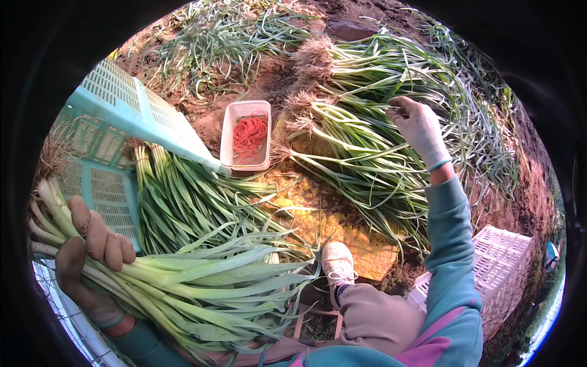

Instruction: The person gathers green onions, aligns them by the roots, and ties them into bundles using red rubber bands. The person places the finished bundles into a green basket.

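Observation:
My gloved left hand point(96, 247) grips a thick bunch of leek-like allium stalks point(188, 280). Their white stems and roots point left, while the long leaves spread across my lap. Over a pile of similar stalks point(367, 142), my gloved right hand point(415, 124) is raised with its fingers curled. Whether anything is between those fingertips is unclear. Several bundles point(183, 197), some with red bands round their stems, lie partly in a turquoise plastic crate point(112, 192). Red rubber bands point(250, 133) fill part of a white plastic tub point(228, 158) between crate and pile.
A worn yellow sheet point(321, 202) lies under the pile, with my shoe point(338, 266) at its near edge. At right stands a white slatted crate point(500, 261). Cut leaves point(220, 41) litter the brown soil point(270, 73) at the far side.

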Demonstrator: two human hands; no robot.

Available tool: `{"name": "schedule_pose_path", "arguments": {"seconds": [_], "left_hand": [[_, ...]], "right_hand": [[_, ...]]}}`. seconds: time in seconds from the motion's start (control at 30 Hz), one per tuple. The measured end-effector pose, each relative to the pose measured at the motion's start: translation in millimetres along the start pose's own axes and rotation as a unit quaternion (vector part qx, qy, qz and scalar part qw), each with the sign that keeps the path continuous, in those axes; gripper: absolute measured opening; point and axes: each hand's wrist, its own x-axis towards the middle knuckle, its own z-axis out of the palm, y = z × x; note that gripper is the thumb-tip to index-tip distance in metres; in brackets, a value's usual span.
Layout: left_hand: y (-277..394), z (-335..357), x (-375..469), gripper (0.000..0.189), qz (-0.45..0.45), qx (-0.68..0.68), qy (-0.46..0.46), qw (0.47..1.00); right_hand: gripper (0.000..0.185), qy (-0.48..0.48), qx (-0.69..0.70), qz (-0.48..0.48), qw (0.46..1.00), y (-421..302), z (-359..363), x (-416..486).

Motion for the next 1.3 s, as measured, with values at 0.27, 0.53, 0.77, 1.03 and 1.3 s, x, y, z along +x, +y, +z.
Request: {"name": "schedule_pose_path", "arguments": {"seconds": [0.27,0.53,0.77,1.03,1.3], "left_hand": [[-7.3,13.5,3.3,0.031,-0.006,0.005,-0.003,1.000],[-11.6,19.6,4.6,0.032,-0.030,0.015,-0.006,0.999],[-9.2,35.0,5.8,0.041,-0.054,-0.002,-0.098,0.994],[-14.9,42.8,-10.2,0.061,-0.088,0.032,-0.161,0.983],[-7.4,51.1,-30.5,0.056,-0.075,-0.107,-0.323,0.937]], "right_hand": [[0.016,-0.070,-0.071,-0.094,0.991,-22.7,132.0,-3.3],[0.023,-0.071,-0.205,-0.085,0.973,-31.3,204.4,5.2],[0.029,0.114,0.111,-0.209,0.965,-134.1,43.2,20.7],[0.024,-0.069,0.323,-0.274,0.903,-261.0,-108.2,-30.3],[0.020,-0.003,0.239,-0.342,0.909,-259.5,-163.6,-70.8]]}}
